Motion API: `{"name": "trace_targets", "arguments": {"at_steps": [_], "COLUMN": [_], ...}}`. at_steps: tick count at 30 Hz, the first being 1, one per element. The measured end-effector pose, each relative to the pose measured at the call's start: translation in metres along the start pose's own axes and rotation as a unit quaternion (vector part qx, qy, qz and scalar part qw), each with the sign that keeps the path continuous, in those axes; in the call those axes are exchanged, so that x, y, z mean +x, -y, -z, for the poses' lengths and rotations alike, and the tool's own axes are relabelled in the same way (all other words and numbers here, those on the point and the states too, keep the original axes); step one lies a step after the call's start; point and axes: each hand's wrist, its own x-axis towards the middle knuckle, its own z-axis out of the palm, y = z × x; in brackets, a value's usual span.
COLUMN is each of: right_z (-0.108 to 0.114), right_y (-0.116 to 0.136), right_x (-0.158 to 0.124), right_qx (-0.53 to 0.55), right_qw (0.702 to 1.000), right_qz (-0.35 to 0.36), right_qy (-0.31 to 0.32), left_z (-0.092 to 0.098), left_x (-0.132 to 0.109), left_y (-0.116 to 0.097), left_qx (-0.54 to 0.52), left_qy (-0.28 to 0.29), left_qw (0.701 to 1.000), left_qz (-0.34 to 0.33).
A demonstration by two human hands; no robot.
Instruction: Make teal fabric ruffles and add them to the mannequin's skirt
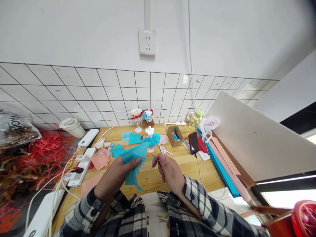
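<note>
My left hand [116,174] is closed on a piece of turquoise crepe paper [133,161], with the thumb pressed on top. The paper's right edge is ragged and a strip of it hangs down. To its right, my right hand [170,171] is closed around a thin dark metal tool [156,159]; most of it is hidden in the fingers, so its kind is unclear. The tool's tip is apart from the paper. Just beyond the hands stands a small white dress-form figure [149,131] wearing a turquoise skirt [152,140].
Two more decorated dress-form figures [148,115] stand near the wall. Turquoise sheets [134,138], peach sheets [100,158], a cardboard box [175,136], a phone [194,143] with its cable and a green bottle [196,120] lie around. Power strips [81,171] and cords run along the left.
</note>
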Motion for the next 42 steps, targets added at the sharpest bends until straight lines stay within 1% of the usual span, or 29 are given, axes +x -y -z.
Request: {"name": "trace_targets", "arguments": {"at_steps": [3,6,9,12,15,19,26,34,39,42], "right_z": [0.0038,0.0052,0.0041,0.0023,0.0014,0.0011,0.0008,0.0014,0.0009,0.0010], "right_y": [-0.0021,0.0004,0.0025,0.0017,0.0012,0.0025,0.0003,0.0039,0.0034,0.0031], "right_x": [-0.0008,-0.0010,-0.0014,-0.0015,-0.0012,-0.0008,0.0005,0.0017,0.0031,0.0042], "right_qx": [-0.118,-0.163,-0.144,-0.106,-0.068,-0.045,-0.070,-0.094,-0.101,-0.101], "right_qw": [0.992,0.986,0.988,0.991,0.994,0.995,0.992,0.991,0.991,0.991], "right_qz": [0.038,0.035,0.008,-0.014,-0.029,-0.036,-0.025,-0.008,-0.009,-0.009], "right_qy": [0.002,0.031,0.060,0.076,0.082,0.085,0.099,0.092,0.088,0.085], "left_z": [-0.0005,-0.0012,-0.0010,-0.0001,0.0009,0.0009,0.0010,0.0046,0.0037,0.0038], "left_x": [-0.0019,-0.0025,-0.0016,-0.0009,-0.0012,-0.0017,-0.0014,0.0010,0.0010,0.0010], "left_y": [-0.0029,-0.0030,-0.0017,-0.0003,0.0007,0.0007,0.0005,0.0048,0.0051,0.0056], "left_qx": [-0.023,-0.038,-0.053,-0.077,-0.094,-0.104,-0.122,-0.081,-0.061,-0.069], "left_qy": [-0.014,-0.008,-0.006,-0.006,0.005,0.018,-0.001,0.048,0.035,0.023], "left_qw": [1.000,0.999,0.999,0.997,0.995,0.994,0.993,0.996,0.998,0.997], "left_qz": [-0.004,0.005,0.003,0.002,0.013,0.008,0.010,0.007,-0.001,0.007]}}
